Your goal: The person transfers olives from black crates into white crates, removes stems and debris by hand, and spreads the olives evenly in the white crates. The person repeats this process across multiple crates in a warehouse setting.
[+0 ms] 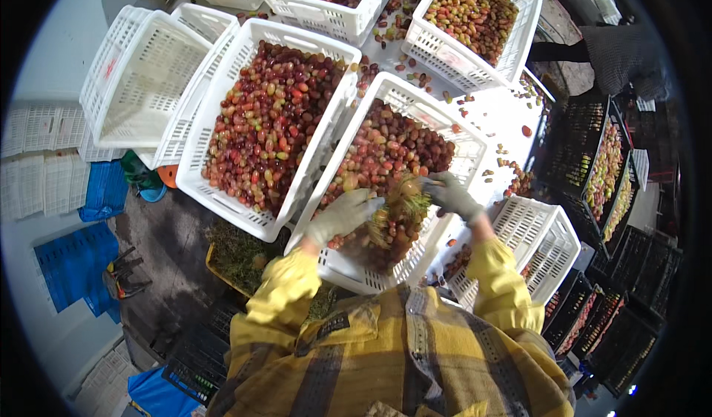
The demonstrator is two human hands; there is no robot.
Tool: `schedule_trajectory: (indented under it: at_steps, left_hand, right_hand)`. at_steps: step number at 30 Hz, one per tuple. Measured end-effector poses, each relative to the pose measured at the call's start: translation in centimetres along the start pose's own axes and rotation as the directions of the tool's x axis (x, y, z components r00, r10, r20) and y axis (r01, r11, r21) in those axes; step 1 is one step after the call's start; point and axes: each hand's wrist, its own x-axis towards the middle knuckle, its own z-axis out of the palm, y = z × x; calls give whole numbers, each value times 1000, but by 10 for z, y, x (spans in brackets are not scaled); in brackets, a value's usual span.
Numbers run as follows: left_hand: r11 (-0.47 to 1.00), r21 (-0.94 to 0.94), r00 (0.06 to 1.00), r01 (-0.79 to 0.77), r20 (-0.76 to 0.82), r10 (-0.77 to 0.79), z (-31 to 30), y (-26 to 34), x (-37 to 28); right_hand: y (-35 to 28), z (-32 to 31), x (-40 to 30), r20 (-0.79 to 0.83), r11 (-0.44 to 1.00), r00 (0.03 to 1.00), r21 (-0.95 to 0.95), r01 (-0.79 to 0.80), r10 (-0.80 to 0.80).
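My left hand (346, 216), in a pale glove, is over a white plastic crate (347, 277) of loose red grapes (374, 153). Opposite it, my gloved right hand (451, 195) reaches in from the crate's right side. Between them is a tangle of green-brown grape stems (410, 199), held at its sides by the fingers of both hands. Motion blurs the stems, and the fingertips are partly hidden. Below the stems, more grapes fill the near part of this crate, whose right inner wall is partly bare.
Left of it stands another crate (233, 203) heaped with red grapes. Two filled crates (328, 19) (445, 61) stand beyond. Loose grapes lie on the white table (500, 117). Nested crates (150, 78) lean at left. A stem-filled yellow-rimmed container (239, 256) is low at left. A person (617, 55) stands at right.
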Motion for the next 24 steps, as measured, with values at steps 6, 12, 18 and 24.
schedule_trajectory:
  at_steps: [6, 12, 18, 24]
  left_hand:
    - [939, 105, 940, 327, 69, -335, 38, 0, -2]
    - [990, -135, 999, 48, -9, -49, 11, 15, -11]
    - [810, -582, 991, -68, 57, 125, 6, 3, -5]
    - [889, 53, 874, -455, -165, 457, -1, -26, -3]
  right_hand:
    - [37, 28, 33, -11, 757, 959, -617, 216, -283]
    - [62, -22, 51, 28, 723, 792, -389, 571, -610]
    - [51, -18, 54, -8, 805, 877, 393, 444, -480]
    - [22, -8, 24, -86, 576, 829, 679, 454, -552]
